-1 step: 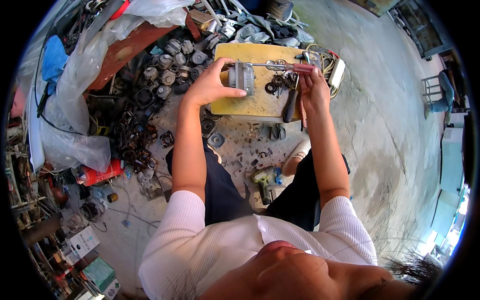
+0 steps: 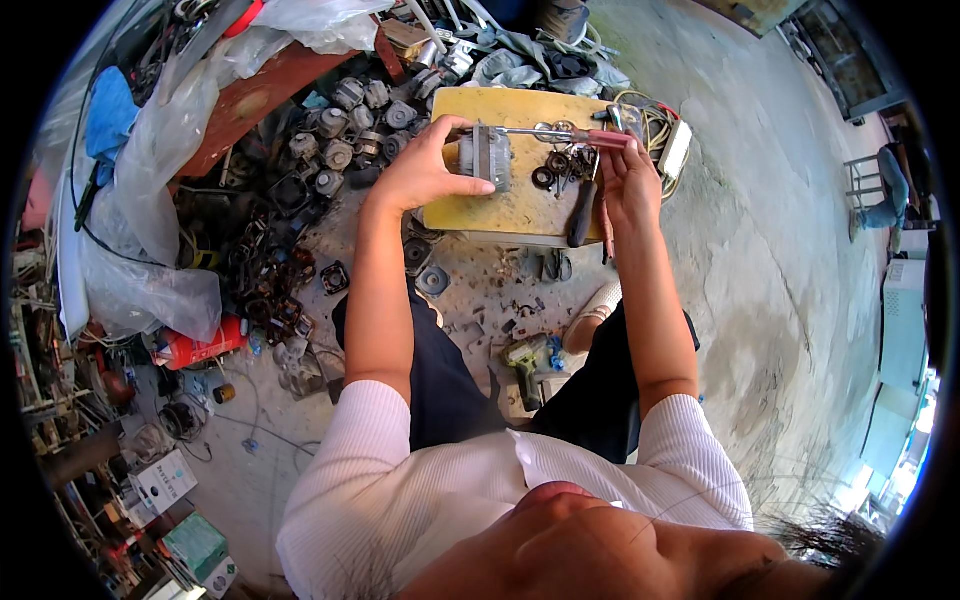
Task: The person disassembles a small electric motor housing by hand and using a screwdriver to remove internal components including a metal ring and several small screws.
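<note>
My left hand (image 2: 425,170) grips a small grey metal motor body (image 2: 487,157) standing on a yellow board (image 2: 520,205). My right hand (image 2: 625,180) holds a screwdriver with a reddish handle (image 2: 598,138); its thin shaft runs left to the top of the motor. Dark rings and small round parts (image 2: 556,170) lie on the board between my hands. A black-handled tool (image 2: 581,215) rests on the board under my right hand.
A heap of grey motors (image 2: 345,125) and dark metal parts (image 2: 265,265) lies left of the board. Clear plastic sheeting (image 2: 150,190), a red canister (image 2: 195,347), a power drill (image 2: 525,360), and a white power strip (image 2: 676,148) surround me. Concrete floor stretches right.
</note>
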